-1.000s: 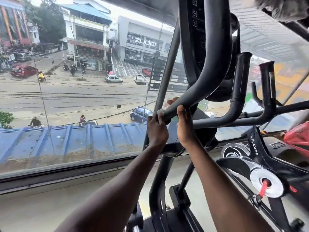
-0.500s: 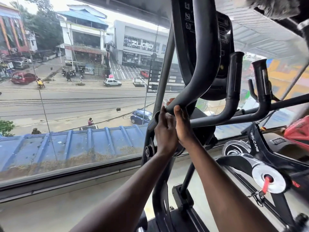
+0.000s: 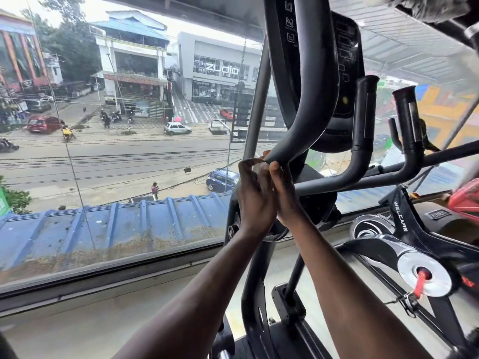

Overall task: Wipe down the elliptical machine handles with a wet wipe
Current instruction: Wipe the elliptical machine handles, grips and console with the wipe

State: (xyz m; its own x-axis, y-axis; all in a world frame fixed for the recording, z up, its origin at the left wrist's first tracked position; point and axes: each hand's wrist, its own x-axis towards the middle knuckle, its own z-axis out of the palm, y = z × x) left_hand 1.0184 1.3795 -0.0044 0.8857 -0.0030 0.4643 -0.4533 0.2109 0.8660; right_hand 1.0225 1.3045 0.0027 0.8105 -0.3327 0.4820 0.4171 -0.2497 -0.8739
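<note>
Both your left hand [image 3: 255,198] and right hand [image 3: 283,195] curl around the white wet wipe [image 3: 256,165] at the curved grey foam handle's [image 3: 308,112] lower end, just beside the grey upright post [image 3: 255,104].

bare forearms [image 3: 207,294], no sleeves, no jewellery

We're up in a gym on an upper floor: an elliptical machine [image 3: 305,104] stands right against a big window [image 3: 116,151], and a WELCARE spin bike [image 3: 404,244] sits just beside it. Down below the glass runs a street [image 3: 116,161] with shopfronts and passing cars.
</note>
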